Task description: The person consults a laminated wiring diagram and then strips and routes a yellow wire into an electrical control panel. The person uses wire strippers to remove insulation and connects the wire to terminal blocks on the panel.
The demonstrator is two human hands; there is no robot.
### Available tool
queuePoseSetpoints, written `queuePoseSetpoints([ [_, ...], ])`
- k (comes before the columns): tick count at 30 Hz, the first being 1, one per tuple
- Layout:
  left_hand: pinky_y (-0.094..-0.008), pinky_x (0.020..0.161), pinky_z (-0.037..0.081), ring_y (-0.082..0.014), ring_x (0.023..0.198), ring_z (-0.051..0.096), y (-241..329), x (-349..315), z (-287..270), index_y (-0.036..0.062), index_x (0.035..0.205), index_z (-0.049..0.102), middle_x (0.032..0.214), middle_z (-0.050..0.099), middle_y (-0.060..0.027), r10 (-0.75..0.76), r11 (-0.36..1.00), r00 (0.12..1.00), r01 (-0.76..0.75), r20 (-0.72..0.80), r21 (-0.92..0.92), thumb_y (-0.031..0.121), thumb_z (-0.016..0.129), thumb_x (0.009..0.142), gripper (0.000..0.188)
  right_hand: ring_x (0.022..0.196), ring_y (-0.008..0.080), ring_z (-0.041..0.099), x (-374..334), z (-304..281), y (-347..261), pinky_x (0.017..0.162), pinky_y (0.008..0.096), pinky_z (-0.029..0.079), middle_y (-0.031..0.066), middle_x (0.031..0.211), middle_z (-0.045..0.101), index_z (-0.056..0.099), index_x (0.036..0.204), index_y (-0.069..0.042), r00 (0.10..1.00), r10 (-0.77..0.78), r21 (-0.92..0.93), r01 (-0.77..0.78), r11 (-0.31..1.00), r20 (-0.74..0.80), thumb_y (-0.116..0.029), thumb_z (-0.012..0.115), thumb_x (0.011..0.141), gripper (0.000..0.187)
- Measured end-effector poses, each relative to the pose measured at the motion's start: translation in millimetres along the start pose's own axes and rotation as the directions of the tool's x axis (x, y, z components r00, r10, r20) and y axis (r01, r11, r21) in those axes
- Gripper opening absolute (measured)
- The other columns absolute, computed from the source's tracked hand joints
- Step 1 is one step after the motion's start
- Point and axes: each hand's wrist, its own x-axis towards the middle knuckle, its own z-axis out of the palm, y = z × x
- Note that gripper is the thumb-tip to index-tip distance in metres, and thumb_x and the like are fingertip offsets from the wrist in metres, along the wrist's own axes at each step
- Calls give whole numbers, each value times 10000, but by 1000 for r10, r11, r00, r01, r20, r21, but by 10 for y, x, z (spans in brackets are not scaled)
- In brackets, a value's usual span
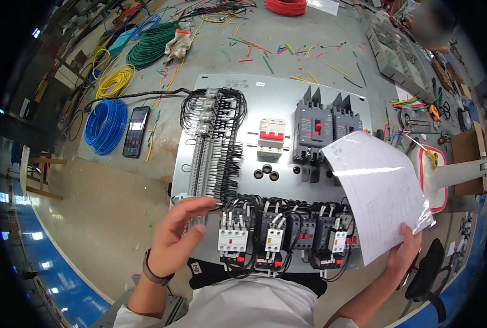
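The left hand (180, 235) is half curled, thumb and forefinger well parted, with nothing visibly held; its forefinger reaches to the near end of the terminal block strip (202, 169), though whether it touches the wires there cannot be told. The right hand (403, 252) pinches the near right edge of a glossy paper sheet (380, 191) between thumb and fingers. The strip lies straight ahead of the left hand, clearly the nearer one, its long axis running away from the person. Beside the strip's right flank climbs a black wire bundle (233, 164), and a row of contactors (233, 240) runs crosswise to the right of the left hand. The tilted sheet hangs over the right side of the metal mounting plate (279, 95), hiding part of the row's right end. Farther out on the plate stand a red-fronted miniature breaker (272, 129) and moulded-case breakers (313, 126). Beyond, on the tabletop (216, 54), a phone (136, 132) and a blue wire coil (93, 127) lie to the left.
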Motion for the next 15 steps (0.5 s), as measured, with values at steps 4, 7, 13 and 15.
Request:
queuePoseSetpoints([
  [4,-453,1106,493,-308,1217,667,314,-51,30,-66,1290,705,1286,712,-198,142,965,989,-130,36,-226,213,683,1037,377,1219,235,657,4,-48,5,1108,362,474,159,1372,693,572,1446,93,980,-184,-148,171,974,-72,-13,670,1015,454],
  [7,-539,1072,494,-430,1186,672,620,-224,275,-114,1335,665,1244,702,-299,293,838,885,-57,361,-542,300,636,1054,501,1144,200,666,40,-23,73,1051,338,495,143,1292,732,640,1375,94,958,-285,-316,258,913,-41,-59,665,1056,355],
  [13,-549,1166,411,-447,1430,493,845,-69,1224,-118,1418,595,1519,535,-277,666,479,437,369,604,-796,385,685,1048,631,1068,156,655,-20,80,-98,983,315,513,115,1208,764,692,1324,92,901,-433,-536,371,759,11,-85,640,1087,300],
  [15,-512,1178,407,-419,1425,509,873,-211,1432,-155,1459,555,1539,530,-281,683,360,452,476,574,-803,464,650,1071,736,1060,158,658,-69,116,-188,978,314,515,117,1192,769,700,1317,85,903,-430,-548,360,755,1,-91,643,1088,294],
])
